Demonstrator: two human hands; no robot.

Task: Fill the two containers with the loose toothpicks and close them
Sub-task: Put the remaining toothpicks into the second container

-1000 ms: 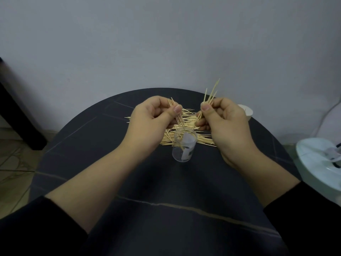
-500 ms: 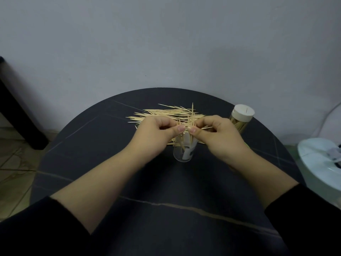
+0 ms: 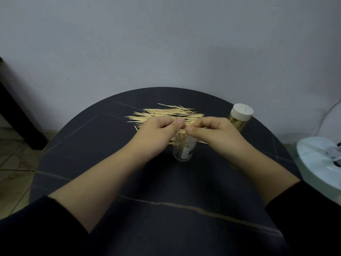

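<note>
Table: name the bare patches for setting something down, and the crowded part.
Free: table left of the left hand and toothpick pile; near middle between the forearms, before the open container. Crowded: far centre, from the pile past the right hand to the capped container.

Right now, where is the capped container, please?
In the head view, the capped container stands far right on the table, just beyond the right hand and beside the toothpick pile.
</note>
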